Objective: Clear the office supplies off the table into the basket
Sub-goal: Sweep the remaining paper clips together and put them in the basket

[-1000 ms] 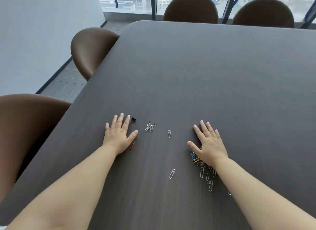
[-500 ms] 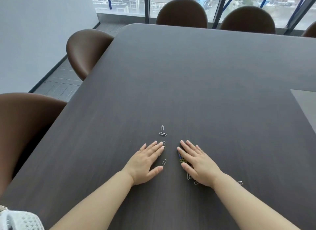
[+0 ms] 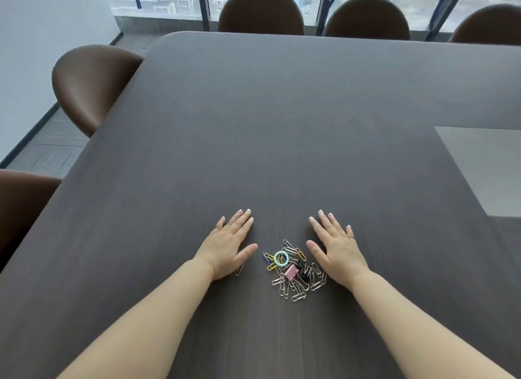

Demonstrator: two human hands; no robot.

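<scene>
A small heap of paper clips (image 3: 293, 282) lies on the dark table (image 3: 282, 124) between my hands: several silver and coloured clips, a pale green ring (image 3: 281, 258) and a pink binder clip (image 3: 291, 272). My left hand (image 3: 229, 246) lies flat on the table just left of the heap, fingers straight. One silver clip (image 3: 240, 268) peeks out under its edge. My right hand (image 3: 337, 247) lies flat just right of the heap, fingers straight, its heel touching the outer clips. No basket is in view.
Brown chairs stand along the far edge (image 3: 260, 12) and the left side (image 3: 90, 82) of the table. A pale grey panel (image 3: 485, 167) is set in the tabletop at the right. A window runs behind the far chairs.
My hands swept the scattered clips inward into one heap, then spread slightly apart, uncovering it. The view shifted a little to the right.
</scene>
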